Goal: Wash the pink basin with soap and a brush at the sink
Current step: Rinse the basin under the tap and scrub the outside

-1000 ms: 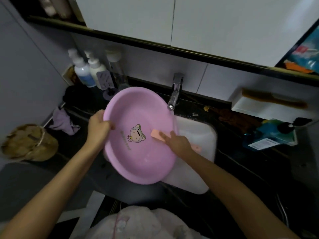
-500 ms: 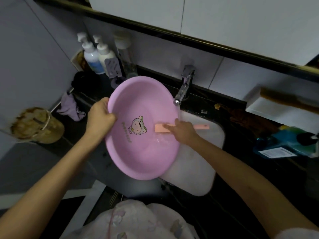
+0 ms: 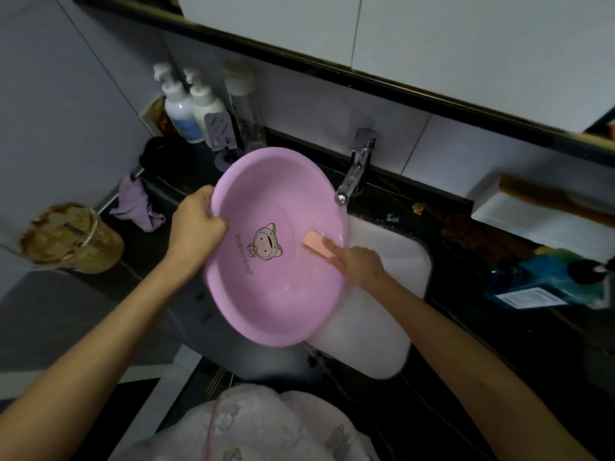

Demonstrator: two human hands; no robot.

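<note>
The pink basin, with a cartoon figure printed on its bottom, is tilted over the left part of the white sink. My left hand grips its left rim. My right hand holds a salmon-pink brush, whose head presses on the inside of the basin near the right wall. The brush handle is hidden under my hand. A little white foam shows on the basin's lower inside.
A chrome tap juts out over the basin's upper right rim. Pump bottles stand at the back left. A purple cloth and a brown woven basket lie at the left. A white shelf hangs at the right.
My right hand has swung the brush inside the basin: its head now points up-left and its handle is covered. The left hand keeps its grip on the rim.
</note>
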